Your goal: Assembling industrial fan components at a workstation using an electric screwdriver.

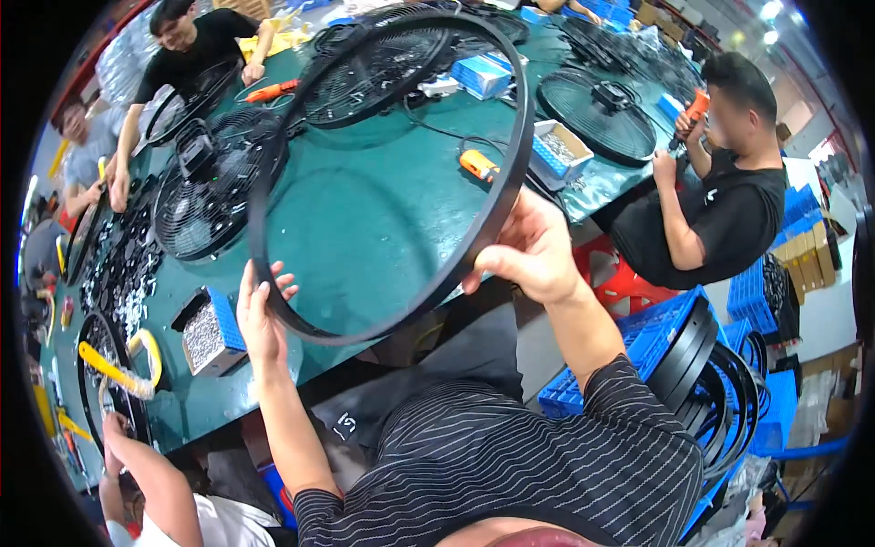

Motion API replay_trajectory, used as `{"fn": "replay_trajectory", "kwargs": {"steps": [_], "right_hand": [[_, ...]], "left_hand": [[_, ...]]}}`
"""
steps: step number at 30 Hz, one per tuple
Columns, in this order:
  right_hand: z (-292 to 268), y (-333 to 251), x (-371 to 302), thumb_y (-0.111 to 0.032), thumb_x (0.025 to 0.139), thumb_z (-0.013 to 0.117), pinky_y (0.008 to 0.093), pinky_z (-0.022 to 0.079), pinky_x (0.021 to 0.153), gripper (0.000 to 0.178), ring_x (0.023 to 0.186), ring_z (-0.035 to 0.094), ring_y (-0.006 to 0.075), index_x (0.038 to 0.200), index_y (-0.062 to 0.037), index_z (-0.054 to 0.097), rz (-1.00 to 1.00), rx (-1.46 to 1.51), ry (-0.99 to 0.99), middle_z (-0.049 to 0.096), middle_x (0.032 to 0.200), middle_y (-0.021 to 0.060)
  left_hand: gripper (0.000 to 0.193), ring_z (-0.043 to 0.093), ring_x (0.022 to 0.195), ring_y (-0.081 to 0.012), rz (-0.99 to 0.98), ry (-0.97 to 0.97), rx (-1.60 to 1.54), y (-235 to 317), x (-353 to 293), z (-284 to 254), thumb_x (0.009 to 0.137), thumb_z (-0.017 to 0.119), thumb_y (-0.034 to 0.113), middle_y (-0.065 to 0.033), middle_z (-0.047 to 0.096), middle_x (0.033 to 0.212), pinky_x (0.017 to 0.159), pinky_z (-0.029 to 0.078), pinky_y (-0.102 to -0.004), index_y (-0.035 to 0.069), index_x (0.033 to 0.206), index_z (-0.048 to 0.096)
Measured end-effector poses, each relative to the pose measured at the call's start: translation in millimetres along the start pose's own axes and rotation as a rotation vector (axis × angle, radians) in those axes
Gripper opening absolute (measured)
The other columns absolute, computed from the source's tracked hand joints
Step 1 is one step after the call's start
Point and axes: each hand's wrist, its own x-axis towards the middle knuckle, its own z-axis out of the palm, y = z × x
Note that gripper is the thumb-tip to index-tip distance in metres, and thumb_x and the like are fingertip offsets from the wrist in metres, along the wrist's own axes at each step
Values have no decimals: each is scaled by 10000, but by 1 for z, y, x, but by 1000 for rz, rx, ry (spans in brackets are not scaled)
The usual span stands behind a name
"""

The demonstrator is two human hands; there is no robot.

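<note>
One black hoop [522, 137], tilted above green table [355, 237]; right hand [536, 251] grips rim, left hand [262, 319] loosely grips other side, likely for balance; parts box [227, 319] nearby, probably for reach.

Shirt [519, 447]: black, thin white stripes, well below the fingers [507, 263]
Sleeves [638, 401]: short, striped alike
Lower garment [469, 346]: dark, beneath the fingers

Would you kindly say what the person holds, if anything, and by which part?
A black ring, held lower left by the left hand, lower right by the right hand.
</note>
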Motion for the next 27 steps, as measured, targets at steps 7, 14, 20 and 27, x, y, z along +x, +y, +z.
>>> {"fn": "replay_trajectory", "kwargs": {"steps": [7,14,20,27], "right_hand": [[8,-10,45,-38,950,616,374,626,647,215,761,733,288,1142,16,537,-192,126,-69,703,959,225],[36,-44,99,-127,1018,541,370,633,662,176,795,740,283,1053,43,565,-229,185,-27,710,943,231],[61,-67,153,-178,1001,596,335,626,653,226,808,740,259,1043,44,587,-213,103,-59,721,962,216],[91,-65,178,-282,1053,475,306,595,664,367,782,730,239,1130,38,639,39,-36,-215,729,981,185]], "left_hand": [[518,637,971,-189,-115,33,22,8,-5,22,1017,491,401,-115,634,1066,838,531,-365,26,1374,513],[699,593,1125,-213,338,-71,552,20,2,-21,990,412,627,-95,626,1209,979,447,-356,9,1270,578],[526,590,720,-123,467,-350,227,79,-22,48,923,698,364,-86,630,939,690,480,-260,16,1271,512],[301,382,405,-53,380,-219,15,108,-38,63,999,597,201,0,480,663,392,333,-199,-7,1198,513]]}}
